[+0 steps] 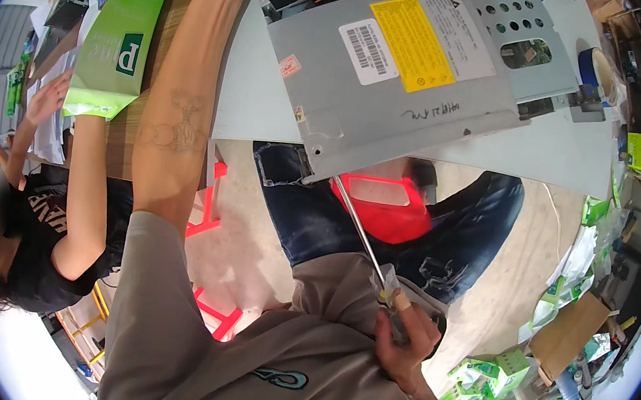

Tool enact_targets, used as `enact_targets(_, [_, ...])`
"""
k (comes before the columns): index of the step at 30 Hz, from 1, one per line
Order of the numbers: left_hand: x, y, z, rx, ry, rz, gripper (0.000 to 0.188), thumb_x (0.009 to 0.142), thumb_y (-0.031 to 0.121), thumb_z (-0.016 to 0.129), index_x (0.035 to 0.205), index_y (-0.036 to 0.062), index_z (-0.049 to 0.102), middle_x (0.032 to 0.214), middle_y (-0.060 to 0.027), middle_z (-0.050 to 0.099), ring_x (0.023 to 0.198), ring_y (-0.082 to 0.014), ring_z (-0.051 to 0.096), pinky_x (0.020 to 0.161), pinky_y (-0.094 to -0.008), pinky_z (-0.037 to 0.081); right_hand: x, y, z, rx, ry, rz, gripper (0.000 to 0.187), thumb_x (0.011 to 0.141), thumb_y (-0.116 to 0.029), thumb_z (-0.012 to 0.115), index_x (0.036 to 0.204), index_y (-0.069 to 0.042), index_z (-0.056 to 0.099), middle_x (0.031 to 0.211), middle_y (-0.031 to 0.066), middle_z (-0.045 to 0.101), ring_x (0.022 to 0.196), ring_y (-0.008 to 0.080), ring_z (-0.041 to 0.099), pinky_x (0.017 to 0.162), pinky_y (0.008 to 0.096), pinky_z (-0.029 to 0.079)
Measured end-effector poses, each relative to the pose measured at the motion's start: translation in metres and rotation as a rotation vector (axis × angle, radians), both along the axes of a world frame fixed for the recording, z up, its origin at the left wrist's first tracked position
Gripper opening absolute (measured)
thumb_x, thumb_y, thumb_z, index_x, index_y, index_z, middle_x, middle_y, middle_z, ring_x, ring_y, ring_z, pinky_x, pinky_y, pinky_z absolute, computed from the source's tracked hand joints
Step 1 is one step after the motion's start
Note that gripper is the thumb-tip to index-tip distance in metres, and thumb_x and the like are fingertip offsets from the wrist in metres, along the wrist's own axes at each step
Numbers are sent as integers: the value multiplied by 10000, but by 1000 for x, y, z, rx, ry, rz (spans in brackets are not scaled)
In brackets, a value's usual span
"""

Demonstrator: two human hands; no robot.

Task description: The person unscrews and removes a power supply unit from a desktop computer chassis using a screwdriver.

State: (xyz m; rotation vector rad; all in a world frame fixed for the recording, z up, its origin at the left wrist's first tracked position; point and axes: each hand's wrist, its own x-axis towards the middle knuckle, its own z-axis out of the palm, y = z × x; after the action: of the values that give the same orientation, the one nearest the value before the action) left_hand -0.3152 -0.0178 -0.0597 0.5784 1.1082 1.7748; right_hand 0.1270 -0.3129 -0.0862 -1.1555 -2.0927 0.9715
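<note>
A metal power-supply box [397,82] lies on the white tabletop [547,151], its near corner jutting over the table's front edge, with a roll of tape [595,69] on the table to its right. Below that corner the right hand [403,340] grips a screwdriver [363,240] whose shaft slants up-left to touch the box's edge — a stool [387,207] sits beneath, between the person's knees. The left forearm [181,105] stretches up past the box's left side, and further left a second person [57,225] sits at the neighbouring wooden table [126,138].
</note>
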Motion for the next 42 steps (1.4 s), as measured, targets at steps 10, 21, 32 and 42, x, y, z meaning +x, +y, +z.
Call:
enact_targets(10, [-13, 5, -11, 58, 97, 131, 491, 977, 355, 493, 1168, -84, 599, 1060, -232, 681, 905, -330, 697, 835, -414, 588, 21, 8, 17, -1545, 1018, -398, 633, 911, -347, 638, 1414, -6, 458, 962, 214, 668, 613, 183, 599, 487, 261, 475])
enact_targets(21, [-5, 6, -10, 46, 118, 191, 430, 955, 348, 553, 1083, -50, 653, 994, -190, 700, 819, -295, 702, 765, -398, 594, 6, 8, 27, 40, -139, -142, 510, 722, 16, 791, 1210, 21, 642, 836, 155, 662, 679, 289, 662, 632, 339, 530])
enact_targets(32, [22, -129, 48, 19, 558, 211, 387, 965, 227, 599, 1271, -12, 590, 1262, -99, 605, 1106, -214, 610, 961, -364, 436, 15, 1, 15, 4, 114, -159, 406, 644, 105, 782, 995, -27, 626, 1068, 178, 647, 903, 299, 635, 818, 372, 495])
enact_targets(42, [260, -276, -29, -203, 138, 2, 228, 986, 116, 600, 1169, 32, 491, 1015, -111, 603, 824, -202, 667, 707, -321, 570, 20, -3, 1, 85, 93, -65, 458, 611, 47, 857, 985, -54, 612, 1113, 167, 616, 910, 292, 621, 760, 363, 495])
